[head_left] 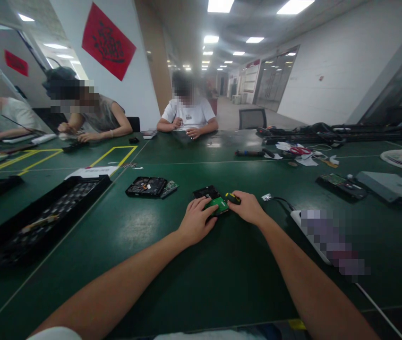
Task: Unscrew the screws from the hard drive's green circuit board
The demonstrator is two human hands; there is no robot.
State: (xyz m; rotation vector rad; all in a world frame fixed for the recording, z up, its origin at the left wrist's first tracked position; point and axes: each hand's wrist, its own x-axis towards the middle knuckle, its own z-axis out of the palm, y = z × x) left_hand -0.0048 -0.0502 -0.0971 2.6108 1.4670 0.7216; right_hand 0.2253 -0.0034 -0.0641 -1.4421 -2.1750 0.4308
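The green table (236,283) carries everything, and we judge the bare space in front of us leaves both forearms room to rest. At our left lies a long black tray (66,222) with a few loose items inside; its walls probably serve to stop small parts straying. A pale grey box (392,186) sits at far right, outside the working spot, and nearer us lies a white case (307,231), partly blurred, with a cable at its end.

Our left hand (197,219) and right hand (247,207) are near each other but apart. Ahead and left, an opened drive (146,187) lies flat, seemingly set aside. The green-faced unit (218,206) is on the table directly before us, held under our left fingers with the thumb along its near side, likely to steady it. A black part (206,191) lies just behind it. A circuit board (169,189) rests beside the opened drive. Smallest is the yellow-and-black tool handle (233,198), wrapped in our right fingers, perhaps for control; we cannot make out its tip.
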